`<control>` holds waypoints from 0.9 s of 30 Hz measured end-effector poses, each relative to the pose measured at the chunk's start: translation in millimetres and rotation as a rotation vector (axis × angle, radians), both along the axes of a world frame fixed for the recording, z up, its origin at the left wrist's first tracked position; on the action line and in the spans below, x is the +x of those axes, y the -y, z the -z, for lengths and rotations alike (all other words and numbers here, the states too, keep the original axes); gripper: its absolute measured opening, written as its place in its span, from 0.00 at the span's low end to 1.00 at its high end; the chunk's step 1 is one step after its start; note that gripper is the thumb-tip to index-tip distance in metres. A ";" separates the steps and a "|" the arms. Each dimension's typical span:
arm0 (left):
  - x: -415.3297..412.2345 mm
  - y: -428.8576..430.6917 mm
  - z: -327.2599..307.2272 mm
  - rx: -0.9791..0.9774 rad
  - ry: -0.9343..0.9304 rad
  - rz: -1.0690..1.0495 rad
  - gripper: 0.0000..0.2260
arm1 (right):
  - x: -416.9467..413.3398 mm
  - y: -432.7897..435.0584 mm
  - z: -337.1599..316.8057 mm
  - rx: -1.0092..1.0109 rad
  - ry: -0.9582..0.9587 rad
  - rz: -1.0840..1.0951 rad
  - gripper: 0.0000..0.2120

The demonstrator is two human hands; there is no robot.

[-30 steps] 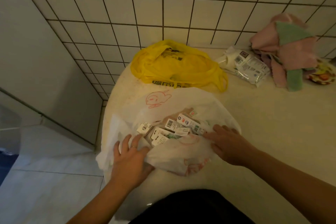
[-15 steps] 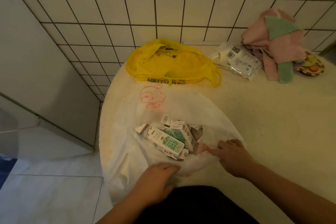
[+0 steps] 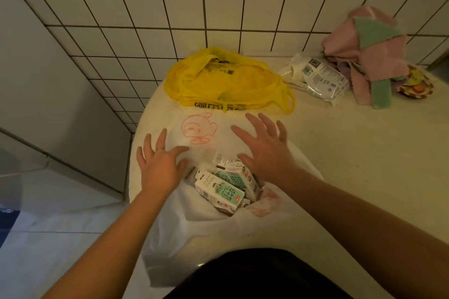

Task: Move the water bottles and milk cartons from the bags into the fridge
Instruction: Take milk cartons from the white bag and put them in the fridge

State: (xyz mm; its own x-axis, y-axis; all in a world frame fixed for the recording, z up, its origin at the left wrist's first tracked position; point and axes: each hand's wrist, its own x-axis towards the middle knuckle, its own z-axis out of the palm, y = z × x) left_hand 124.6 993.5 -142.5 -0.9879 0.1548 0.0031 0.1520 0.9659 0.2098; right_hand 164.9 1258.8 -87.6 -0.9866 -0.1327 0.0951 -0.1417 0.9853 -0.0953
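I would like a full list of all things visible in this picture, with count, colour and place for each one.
white bag: one, white with red drawing, open on the near counter
milk cartons: several, white and green, inside the white bag
yellow bag: one, yellow, behind the white bag, by the wall
plastic packet: one, clear and white, right of the yellow bag
cloths: a pile, pink and green, far right
counter: one, cream
left hand: open, on the white bag
right hand: open, over the white bag
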 end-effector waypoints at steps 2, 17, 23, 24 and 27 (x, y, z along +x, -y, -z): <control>-25.4 2.5 5.3 -0.037 0.157 -0.038 0.17 | -25.0 5.5 11.1 0.063 0.211 0.057 0.34; -85.5 15.6 65.1 0.227 0.299 0.008 0.18 | -84.8 -35.2 75.5 -0.298 0.422 0.086 0.15; -120.1 8.0 71.2 0.120 0.098 -0.013 0.18 | -115.0 -33.2 84.8 -0.229 0.312 0.187 0.15; -124.0 7.2 72.4 0.121 0.098 -0.033 0.18 | -119.3 -30.1 85.4 -0.222 0.289 0.207 0.15; -126.7 5.9 77.8 0.116 0.134 -0.075 0.17 | -124.2 -23.6 89.4 -0.183 0.269 0.228 0.15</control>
State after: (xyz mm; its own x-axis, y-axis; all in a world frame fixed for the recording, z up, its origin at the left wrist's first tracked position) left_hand -2.1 987.6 -220.3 -0.9895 0.0871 -0.1156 0.0439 0.9416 0.3338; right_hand 40.7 1282.5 -177.0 -0.9818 0.0875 -0.1689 0.1323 0.9521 -0.2758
